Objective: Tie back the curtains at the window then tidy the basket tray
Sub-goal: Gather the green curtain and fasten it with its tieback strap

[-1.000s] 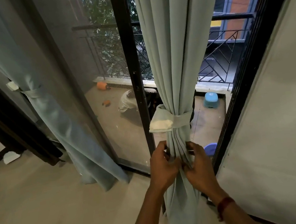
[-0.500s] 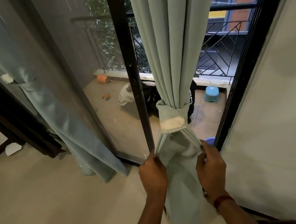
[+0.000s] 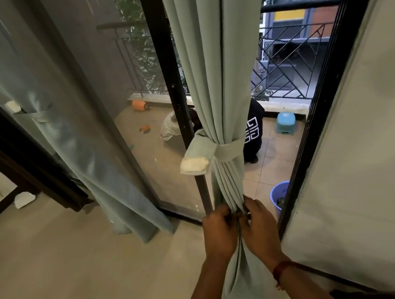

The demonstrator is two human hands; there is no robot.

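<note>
Gathering the pale green curtain (image 3: 214, 69) below its tie-back band (image 3: 207, 151), the person's left hand (image 3: 218, 232) and right hand (image 3: 258, 222) are both pinched shut on the folds. A second curtain (image 3: 64, 134) at the left already looks tied. Judging by this, the curtain step is nearly done; next comes letting go and finding the basket tray, which isn't visible.

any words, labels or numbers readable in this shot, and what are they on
No readable text anywhere.
Black garment on the balcony: a white geometric key pattern, not letters.
Blue stool: a pale patch on top, maybe a sticker, too small to read.
Curtain tieback: white end patch, blank.
Yellow panel on the building outside: nothing legible.
</note>
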